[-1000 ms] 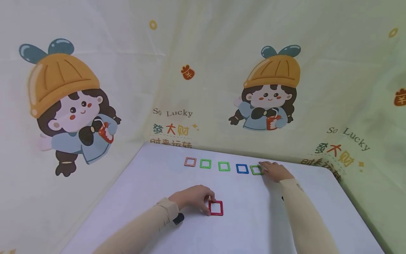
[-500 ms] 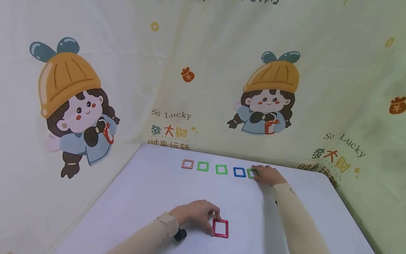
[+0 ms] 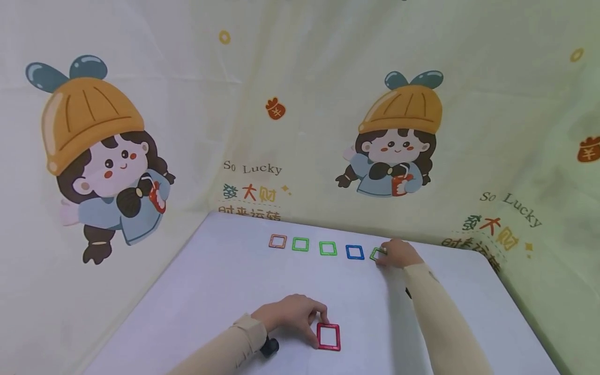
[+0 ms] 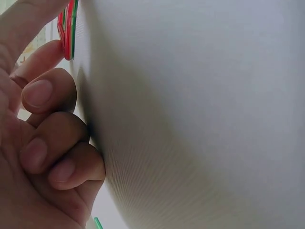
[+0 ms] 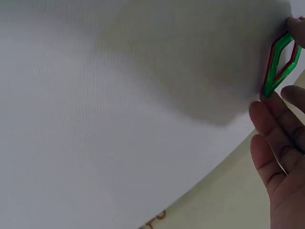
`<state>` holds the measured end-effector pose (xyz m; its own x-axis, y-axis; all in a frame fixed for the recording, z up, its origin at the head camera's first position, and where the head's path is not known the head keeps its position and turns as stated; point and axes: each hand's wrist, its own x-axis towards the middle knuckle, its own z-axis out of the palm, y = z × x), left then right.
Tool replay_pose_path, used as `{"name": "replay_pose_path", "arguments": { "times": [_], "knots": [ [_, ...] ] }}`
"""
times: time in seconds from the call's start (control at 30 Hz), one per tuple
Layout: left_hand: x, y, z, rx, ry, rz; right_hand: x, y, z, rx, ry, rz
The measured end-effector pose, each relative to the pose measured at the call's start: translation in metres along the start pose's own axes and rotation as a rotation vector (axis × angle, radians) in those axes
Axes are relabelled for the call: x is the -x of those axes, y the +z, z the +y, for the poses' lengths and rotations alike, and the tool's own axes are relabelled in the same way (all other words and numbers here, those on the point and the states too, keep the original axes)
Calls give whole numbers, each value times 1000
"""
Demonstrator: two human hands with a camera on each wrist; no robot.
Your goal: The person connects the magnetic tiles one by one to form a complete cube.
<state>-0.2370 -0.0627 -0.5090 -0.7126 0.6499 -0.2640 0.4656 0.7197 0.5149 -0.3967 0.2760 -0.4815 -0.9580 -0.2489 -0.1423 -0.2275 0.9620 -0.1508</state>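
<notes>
In the head view my left hand (image 3: 292, 315) pinches the left side of a red square magnetic tile (image 3: 338, 337) between thumb and index finger, near the front of the table. The left wrist view shows the tile's red and green edge (image 4: 69, 40), with the other fingers curled beside it. At the far end of a row of tiles, my right hand (image 3: 400, 253) holds a small green square magnetic tile (image 5: 274, 67) by its edges, thumb on one side and fingertips on the other. This tile looks tilted, and the hand covers part of it.
Left of the right hand, an orange tile (image 3: 271, 241), two green tiles (image 3: 300, 250) and a blue tile (image 3: 355, 258) lie spaced in a row on the white table (image 3: 225, 271). A printed cloth (image 3: 309, 151) hangs behind the table's back edge.
The left hand and red tile sit lower in the head view, nearer the front. The right hand's green tile has turned and moved slightly away from the blue tile. The view has shifted a little.
</notes>
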Motion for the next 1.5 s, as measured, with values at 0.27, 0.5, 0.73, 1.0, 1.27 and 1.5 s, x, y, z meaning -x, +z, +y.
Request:
{"name": "replay_pose_path", "arguments": {
  "times": [0.27,0.5,0.73,1.0,1.27,1.5],
  "knots": [
    [0,7,1,19,28,-9,5,3,28,-307,68,15],
    [4,9,4,-24,20,6,20,-8,33,-428,43,3],
    [5,10,0,-9,5,23,29,-12,37,-491,15,1],
    [2,10,-3,-18,-4,29,29,-12,40,-523,-21,-28],
    [4,8,0,6,-29,23,32,-14,37,-521,-23,-34],
    [7,9,1,0,-16,45,37,-12,35,-505,17,-46]
  ]
}}
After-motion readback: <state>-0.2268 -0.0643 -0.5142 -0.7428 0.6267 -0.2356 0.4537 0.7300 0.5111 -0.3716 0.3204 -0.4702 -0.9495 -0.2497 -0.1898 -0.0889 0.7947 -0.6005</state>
